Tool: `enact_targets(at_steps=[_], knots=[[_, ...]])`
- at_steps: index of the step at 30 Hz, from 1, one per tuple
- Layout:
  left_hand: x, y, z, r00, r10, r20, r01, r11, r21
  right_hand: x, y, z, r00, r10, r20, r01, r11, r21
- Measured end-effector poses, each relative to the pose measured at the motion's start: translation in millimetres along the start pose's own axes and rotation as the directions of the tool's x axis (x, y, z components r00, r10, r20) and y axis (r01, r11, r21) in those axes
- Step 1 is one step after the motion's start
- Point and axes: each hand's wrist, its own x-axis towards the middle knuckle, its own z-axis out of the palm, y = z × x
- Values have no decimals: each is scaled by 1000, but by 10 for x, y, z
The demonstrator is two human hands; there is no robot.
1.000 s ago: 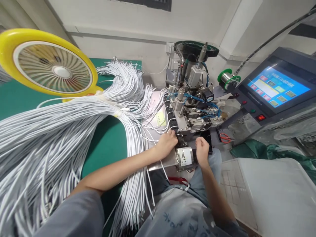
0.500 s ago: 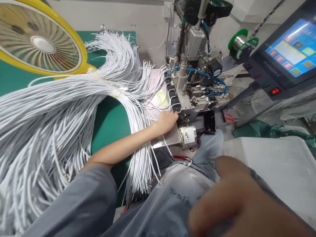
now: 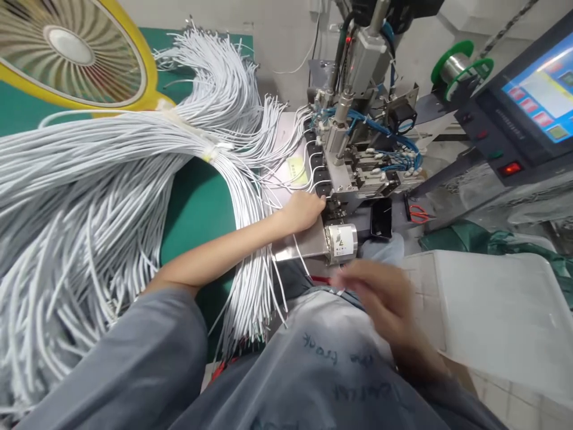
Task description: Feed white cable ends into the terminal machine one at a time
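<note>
My left hand (image 3: 305, 211) is closed at the near end of a row of black holders (image 3: 319, 160) on the bench machine (image 3: 342, 146). A white cable (image 3: 301, 255) comes out below that hand, and its upper end is hidden in the fingers. Other thin white cables curve into the holders just beyond. My right hand (image 3: 387, 292) is in the air over my lap, near a silver cylinder with a white label (image 3: 344, 242). Motion smears its fingers, so I cannot see whether they hold anything. A large tied bundle of white cables (image 3: 134, 140) lies to the left.
A yellow fan (image 3: 150, 71) stands at the upper left on a green mat (image 3: 197, 209). At right are a wire spool (image 3: 456, 67), a touchscreen (image 3: 548, 98), red-handled scissors (image 3: 418, 214), a black tray (image 3: 381, 218) and a white bin (image 3: 496, 298).
My right hand has moved up and left, from the lower right toward the labelled cylinder. The left hand stays at the holders. The view has shifted slightly.
</note>
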Motion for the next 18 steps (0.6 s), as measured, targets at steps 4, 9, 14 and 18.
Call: enact_targets(at_steps=[4,9,14,18], knots=[[-6,10,-32,999,-11,-31,11,1000,-10,380,494,634,991,84,106,-71,991,-115],[-62,85,-155,999,13,-53,-16,998,-57,403,681,802,996,56,67,-46,989,-140],[-94,193,-250,985,103,-137,-137,952,-273,680,648,316,984,42,-172,-38,999,28],[-30,181,-158,933,179,-311,-307,848,-433,1010,662,29,951,84,-299,14,949,314]])
